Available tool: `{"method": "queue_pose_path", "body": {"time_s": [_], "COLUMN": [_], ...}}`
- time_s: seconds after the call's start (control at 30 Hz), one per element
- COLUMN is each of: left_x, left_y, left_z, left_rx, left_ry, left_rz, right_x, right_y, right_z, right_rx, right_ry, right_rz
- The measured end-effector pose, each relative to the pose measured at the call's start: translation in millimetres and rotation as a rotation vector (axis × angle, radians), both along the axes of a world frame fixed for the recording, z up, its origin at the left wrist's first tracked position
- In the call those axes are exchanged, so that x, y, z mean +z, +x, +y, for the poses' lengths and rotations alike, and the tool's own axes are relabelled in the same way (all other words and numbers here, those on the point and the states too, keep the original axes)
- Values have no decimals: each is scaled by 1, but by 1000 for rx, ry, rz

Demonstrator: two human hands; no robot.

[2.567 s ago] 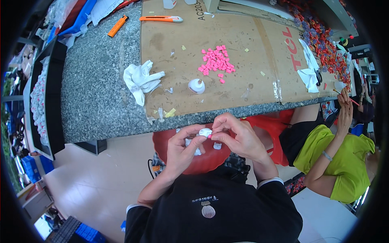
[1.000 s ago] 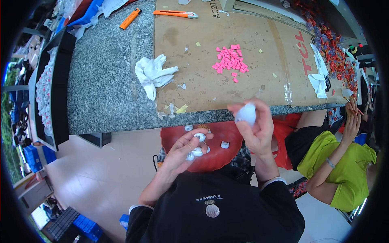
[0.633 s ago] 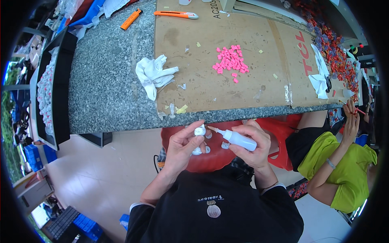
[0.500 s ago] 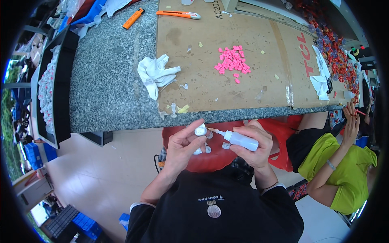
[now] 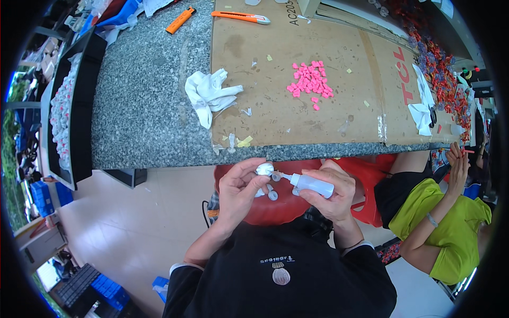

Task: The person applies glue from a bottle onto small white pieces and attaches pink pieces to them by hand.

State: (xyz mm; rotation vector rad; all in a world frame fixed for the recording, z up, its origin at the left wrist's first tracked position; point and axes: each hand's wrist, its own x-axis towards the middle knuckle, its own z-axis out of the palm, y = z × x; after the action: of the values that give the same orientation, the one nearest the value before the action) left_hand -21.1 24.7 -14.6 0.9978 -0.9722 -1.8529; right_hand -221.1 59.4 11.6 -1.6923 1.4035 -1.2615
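- I see my left hand below the near edge of the worktop, its fingers pinched closed around a small white piece; the piece's shape is too small for me to make out.
- My right hand has its fingers wrapped round a small white squeeze bottle lying nearly level, its nozzle pointing to 9 o'clock and meeting the white piece; I cannot tell whether the tip truly touches it.
- Two or three more small white bits sit just under the left hand's fingers, half hidden by them, over a red tub on my lap that my hands and body largely cover.
- On the worktop, at 12 o'clock from my hands, a cardboard sheet carries a heap of pink pieces; a crumpled white cloth lies at its left edge.
- An orange utility knife lies at the far edge, partly cut off by the frame.
- At 3 o'clock a person in a yellow-green shirt sits; their hands are at the dark rim and hard to read.
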Motion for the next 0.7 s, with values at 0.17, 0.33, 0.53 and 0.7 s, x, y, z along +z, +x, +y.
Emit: {"method": "queue_pose_path", "body": {"time_s": [0.17, 0.33, 0.53, 0.7], "left_x": [-2, -3, -1, -2], "left_y": [-1, -1, -1, -1], "left_z": [0, 0, 0, 0], "left_rx": [7, 34, 50, 64], "left_ry": [-5, 9, 17, 12], "left_rz": [-2, 3, 5, -13], "right_x": [-1, 1, 0, 1], "right_y": [0, 0, 1, 1], "right_z": [0, 1, 1, 0], "right_rx": [3, -4, -41, -45], "right_ry": [24, 28, 61, 58], "right_rz": [5, -5, -22, -19]}}
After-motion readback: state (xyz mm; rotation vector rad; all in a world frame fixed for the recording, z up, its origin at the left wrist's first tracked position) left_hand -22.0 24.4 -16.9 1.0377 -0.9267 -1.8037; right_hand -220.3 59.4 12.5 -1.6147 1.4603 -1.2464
